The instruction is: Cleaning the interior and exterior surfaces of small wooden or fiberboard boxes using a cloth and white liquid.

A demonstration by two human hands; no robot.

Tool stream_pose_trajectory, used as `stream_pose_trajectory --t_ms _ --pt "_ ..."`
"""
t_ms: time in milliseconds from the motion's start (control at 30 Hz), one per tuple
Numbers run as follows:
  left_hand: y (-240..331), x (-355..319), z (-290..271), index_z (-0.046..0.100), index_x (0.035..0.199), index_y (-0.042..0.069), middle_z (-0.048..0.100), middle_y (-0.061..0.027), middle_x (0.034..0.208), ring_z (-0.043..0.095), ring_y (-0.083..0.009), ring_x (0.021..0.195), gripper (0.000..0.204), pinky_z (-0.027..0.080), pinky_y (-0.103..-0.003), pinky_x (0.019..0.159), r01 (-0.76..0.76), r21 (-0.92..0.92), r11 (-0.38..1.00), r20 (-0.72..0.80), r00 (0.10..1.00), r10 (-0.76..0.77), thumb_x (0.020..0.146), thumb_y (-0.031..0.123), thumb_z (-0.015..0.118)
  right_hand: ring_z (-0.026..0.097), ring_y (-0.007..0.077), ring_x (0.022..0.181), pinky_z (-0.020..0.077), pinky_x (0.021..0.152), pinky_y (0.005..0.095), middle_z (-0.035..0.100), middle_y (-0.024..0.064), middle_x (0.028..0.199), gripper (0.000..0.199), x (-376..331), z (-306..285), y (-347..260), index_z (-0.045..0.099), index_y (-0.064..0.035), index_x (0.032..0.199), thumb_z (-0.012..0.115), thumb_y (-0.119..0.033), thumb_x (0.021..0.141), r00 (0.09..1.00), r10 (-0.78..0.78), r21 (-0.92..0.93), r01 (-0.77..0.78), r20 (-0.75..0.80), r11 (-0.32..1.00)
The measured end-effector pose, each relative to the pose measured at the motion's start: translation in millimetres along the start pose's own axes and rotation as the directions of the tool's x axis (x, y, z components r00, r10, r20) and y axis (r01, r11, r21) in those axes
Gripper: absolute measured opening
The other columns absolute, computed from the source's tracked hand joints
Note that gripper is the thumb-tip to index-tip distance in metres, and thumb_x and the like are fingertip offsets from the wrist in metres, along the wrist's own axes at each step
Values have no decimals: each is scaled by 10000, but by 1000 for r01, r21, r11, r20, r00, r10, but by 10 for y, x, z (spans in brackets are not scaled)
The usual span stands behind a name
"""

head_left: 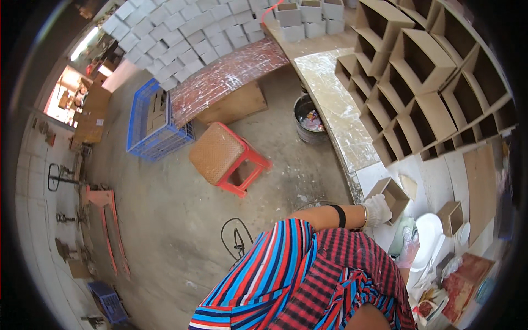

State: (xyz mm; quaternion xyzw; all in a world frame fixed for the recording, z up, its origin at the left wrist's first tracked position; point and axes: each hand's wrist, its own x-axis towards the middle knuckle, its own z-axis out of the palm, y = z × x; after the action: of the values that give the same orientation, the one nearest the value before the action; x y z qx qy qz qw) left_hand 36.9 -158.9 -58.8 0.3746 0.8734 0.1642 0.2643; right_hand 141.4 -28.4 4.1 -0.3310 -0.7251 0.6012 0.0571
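At the right, my left hand (378,210), in a white knit glove, grips the near side of a small open brown cardboard box (394,193). The box is tilted, with its opening facing up and away. Just below it, my right hand (408,250), in a thin translucent glove, has its fingers closed round a pale green object (403,229) whose kind I cannot make out. This lies beside an oval white tray (430,231). A second small cardboard box (451,218) stands behind the tray, near a white round lid-like piece (465,234).
Stacked open cardboard boxes (423,60) fill the back right of the bench (330,93). White boxes (187,27) are piled at the far left. On the floor stand a red stool (220,154), a black bucket (309,135) and a blue crate (165,140). Clutter (467,280) lies lower right.
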Motion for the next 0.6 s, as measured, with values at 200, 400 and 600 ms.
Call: stream_pose_trajectory --t_ms 200,400,600 --pt "-43 34 -12 691 887 112 655 -107 891 624 -302 872 199 494 -368 747 -130 147 981 -14 991 133 711 161 610 556 205 889 468 737 324 571 122 1052 463 165 -60 -16 494 4 1220 597 -218 827 999 -11 61 9 41 998" --pt "-14 10 47 686 803 128 652 -103 825 615 -297 854 153 491 -383 687 -135 132 982 -58 988 143 675 166 611 560 203 903 490 683 333 569 129 1052 481 204 -37 -39 495 -5 1223 601 -248 822 1000 -9 75 7 28 997" --pt "-194 209 428 580 840 99 616 -173 823 601 -342 805 183 477 -469 681 -234 30 972 -274 933 233 769 253 510 563 200 918 511 630 343 567 136 1051 498 157 -83 73 495 -14 1226 606 -277 817 1000 5 47 -5 -7 999"
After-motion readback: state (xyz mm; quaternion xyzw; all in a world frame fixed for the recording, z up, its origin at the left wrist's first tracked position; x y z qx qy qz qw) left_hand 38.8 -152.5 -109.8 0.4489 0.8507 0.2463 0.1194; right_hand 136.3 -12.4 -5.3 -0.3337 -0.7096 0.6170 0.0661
